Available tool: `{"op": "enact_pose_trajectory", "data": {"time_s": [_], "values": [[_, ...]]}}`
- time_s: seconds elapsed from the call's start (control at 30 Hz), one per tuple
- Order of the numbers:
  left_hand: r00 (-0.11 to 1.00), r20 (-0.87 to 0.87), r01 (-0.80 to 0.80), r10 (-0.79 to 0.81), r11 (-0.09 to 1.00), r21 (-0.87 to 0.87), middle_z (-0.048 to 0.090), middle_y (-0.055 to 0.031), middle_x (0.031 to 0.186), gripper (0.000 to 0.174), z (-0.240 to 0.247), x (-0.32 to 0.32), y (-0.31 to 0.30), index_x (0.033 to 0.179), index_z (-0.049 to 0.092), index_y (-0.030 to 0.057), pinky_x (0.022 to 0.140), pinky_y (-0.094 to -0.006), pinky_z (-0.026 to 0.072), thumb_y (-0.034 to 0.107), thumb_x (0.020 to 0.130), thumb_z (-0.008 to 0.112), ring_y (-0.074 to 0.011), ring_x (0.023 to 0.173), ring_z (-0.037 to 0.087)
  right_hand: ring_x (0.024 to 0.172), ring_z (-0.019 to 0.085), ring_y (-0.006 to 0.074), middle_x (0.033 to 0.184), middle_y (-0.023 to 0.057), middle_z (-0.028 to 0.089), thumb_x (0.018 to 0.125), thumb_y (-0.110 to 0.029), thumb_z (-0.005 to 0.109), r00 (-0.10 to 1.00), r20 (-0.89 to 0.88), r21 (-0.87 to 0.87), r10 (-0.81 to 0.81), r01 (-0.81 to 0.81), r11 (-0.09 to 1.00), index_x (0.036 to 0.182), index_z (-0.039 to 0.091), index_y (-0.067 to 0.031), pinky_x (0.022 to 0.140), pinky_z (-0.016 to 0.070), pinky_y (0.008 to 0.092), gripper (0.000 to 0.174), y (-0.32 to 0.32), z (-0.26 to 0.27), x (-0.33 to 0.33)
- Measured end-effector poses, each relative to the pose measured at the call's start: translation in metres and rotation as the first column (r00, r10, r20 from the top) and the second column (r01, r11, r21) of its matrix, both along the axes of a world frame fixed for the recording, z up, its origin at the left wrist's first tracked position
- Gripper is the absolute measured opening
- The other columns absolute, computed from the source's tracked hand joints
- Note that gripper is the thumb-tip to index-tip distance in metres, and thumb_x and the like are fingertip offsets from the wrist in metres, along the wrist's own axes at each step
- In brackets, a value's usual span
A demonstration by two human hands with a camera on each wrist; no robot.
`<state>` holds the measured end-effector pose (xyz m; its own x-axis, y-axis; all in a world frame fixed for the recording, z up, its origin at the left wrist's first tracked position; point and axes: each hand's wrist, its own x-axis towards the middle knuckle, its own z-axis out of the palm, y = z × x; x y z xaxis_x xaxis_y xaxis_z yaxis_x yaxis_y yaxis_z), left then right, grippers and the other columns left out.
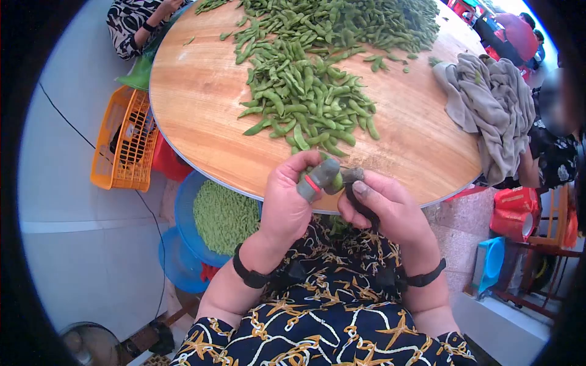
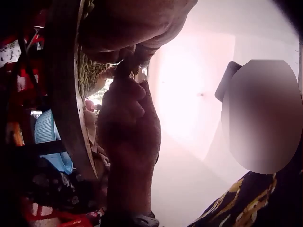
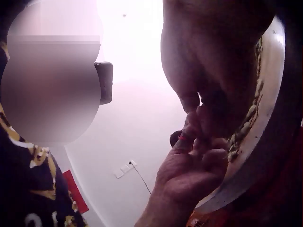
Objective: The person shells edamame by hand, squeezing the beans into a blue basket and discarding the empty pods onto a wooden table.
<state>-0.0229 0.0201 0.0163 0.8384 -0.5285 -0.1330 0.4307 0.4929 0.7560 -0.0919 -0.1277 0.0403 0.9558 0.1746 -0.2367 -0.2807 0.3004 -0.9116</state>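
Note:
Close over the near table edge, my left hand holds a green bean pod in its fingers. A grey-green finger cover with a red band is on one of its digits. Right beside it, my right hand has curled fingers and meets the pod with its fingertips. Dark covering shows on those fingers, the thumb lying over it. Just beyond both hands spreads a heap of bean pods. In the left wrist view the right hand appears in shadow; the right wrist view shows the left palm.
A round wooden table carries the pods and a grey cloth at right. Below its left edge stand a blue basin of shelled beans and an orange crate. Other people sit around the table. A red stool stands right.

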Motion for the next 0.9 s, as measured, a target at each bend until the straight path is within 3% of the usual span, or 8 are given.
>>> {"op": "enact_pose_trajectory", "data": {"time_s": [0.13, 0.23, 0.4, 0.43, 0.57, 0.63, 0.73, 0.9], "values": [[0.996, 0.079, -0.045, 0.044, 0.999, 0.019, 0.062, -0.0043, 0.090, 0.014, -0.013, -0.001, 0.000, 0.093, 0.059, 0.0064, 0.059, -0.0195, 0.0443, 0.010, 0.081, 0.064, -0.0093, 0.073, 0.058, 0.055, 0.043, 0.0032, 0.067, -0.0034, 0.051, 0.094, -0.018, 0.041, 1.000, -0.022, 0.029, -0.007, 0.007, 1.000, 0.083, 0.053, -0.0054, 0.048, 0.0346, 0.0172, 0.021, -0.001, -0.003, 0.001], [0.956, 0.288, -0.097, 0.046, 0.981, 0.165, 0.062, -0.0052, 0.089, 0.012, -0.016, -0.002, 0.000, 0.090, 0.059, 0.0052, 0.062, -0.0212, 0.0447, 0.009, 0.080, 0.063, -0.0105, 0.074, 0.058, 0.054, 0.042, 0.0033, 0.065, -0.0038, 0.049, 0.094, -0.018, 0.042, 1.000, -0.014, -0.156, -0.017, 0.015, 0.988, 0.081, 0.052, -0.0055, 0.047, 0.0336, 0.0180, 0.020, 0.000, -0.003, 0.003], [0.972, -0.022, 0.227, -0.234, 0.959, -0.169, 0.062, -0.0035, 0.088, 0.009, -0.008, 0.007, 0.010, 0.088, 0.059, 0.0025, 0.071, -0.0246, 0.0476, 0.004, 0.079, 0.062, -0.0098, 0.082, 0.057, 0.052, 0.039, 0.0035, 0.060, -0.0045, 0.046, 0.092, -0.015, 0.043, 0.999, -0.039, -0.135, 0.017, -0.022, 0.991, 0.075, 0.051, -0.0052, 0.046, 0.0322, 0.0183, 0.022, 0.001, -0.008, 0.002], [0.977, -0.061, 0.197, -0.203, 0.977, -0.087, 0.058, -0.0015, 0.080, 0.014, -0.002, 0.006, 0.007, 0.091, 0.058, 0.0037, 0.060, -0.0210, 0.0421, 0.012, 0.080, 0.061, -0.0089, 0.069, 0.053, 0.053, 0.041, 0.0049, 0.060, -0.0034, 0.048, 0.091, -0.014, 0.045, 0.998, -0.055, -0.141, 0.003, -0.011, 0.990, 0.073, 0.050, -0.0038, 0.047, 0.0341, 0.0199, 0.021, 0.002, -0.005, 0.003], [0.987, 0.118, 0.090, -0.109, 0.984, 0.156, 0.055, 0.0012, 0.081, 0.020, -0.006, -0.001, -0.001, 0.095, 0.057, 0.0035, 0.062, -0.0175, 0.0397, 0.010, 0.078, 0.065, -0.0051, 0.073, 0.050, 0.054, 0.044, 0.0060, 0.061, -0.0019, 0.050, 0.089, -0.013, 0.048, 0.990, 0.088, -0.331, -0.109, 0.132, 0.934, 0.074, 0.051, -0.0022, 0.048, 0.0364, 0.0217, 0.019, 0.007, -0.015, 0.006], [0.905, 0.422, -0.112, -0.058, 0.924, 0.366, 0.052, 0.0034, 0.084, 0.032, -0.007, 0.000, -0.005, 0.103, 0.055, 0.0032, 0.064, -0.0144, 0.0367, 0.008, 0.075, 0.069, -0.0020, 0.076, 0.047, 0.056, 0.047, 0.0062, 0.062, -0.0008, 0.052, 0.087, -0.012, 0.050, 0.957, 0.278, -0.651, -0.084, 0.252, 0.716, 0.077, 0.053, -0.0011, 0.048, 0.0383, 0.0231, 0.015, 0.006, -0.016, 0.006], [0.925, 0.380, -0.119, -0.018, 0.935, 0.334, 0.051, 0.0040, 0.085, 0.041, -0.006, -0.001, -0.007, 0.110, 0.053, 0.0026, 0.067, -0.0136, 0.0364, 0.006, 0.072, 0.070, -0.0021, 0.079, 0.047, 0.055, 0.048, 0.0050, 0.062, -0.0017, 0.052, 0.088, -0.012, 0.049, 0.967, 0.138, -0.333, -0.214, 0.249, 0.910, 0.078, 0.054, -0.0023, 0.047, 0.0377, 0.0214, 0.014, 0.010, -0.020, 0.008], [0.945, 0.323, -0.128, 0.044, 0.961, 0.244, 0.052, 0.0041, 0.084, 0.040, -0.010, -0.005, -0.007, 0.113, 0.052, 0.0012, 0.069, -0.0152, 0.0395, 0.005, 0.076, 0.066, -0.0034, 0.076, 0.048, 0.054, 0.045, 0.0029, 0.062, -0.0034, 0.050, 0.089, -0.014, 0.049, 0.973, -0.077, -0.132, -0.217, 0.206, 0.970, 0.082, 0.056, -0.0045, 0.046, 0.0354, 0.0182, 0.014, 0.007, -0.011, 0.012]]}}
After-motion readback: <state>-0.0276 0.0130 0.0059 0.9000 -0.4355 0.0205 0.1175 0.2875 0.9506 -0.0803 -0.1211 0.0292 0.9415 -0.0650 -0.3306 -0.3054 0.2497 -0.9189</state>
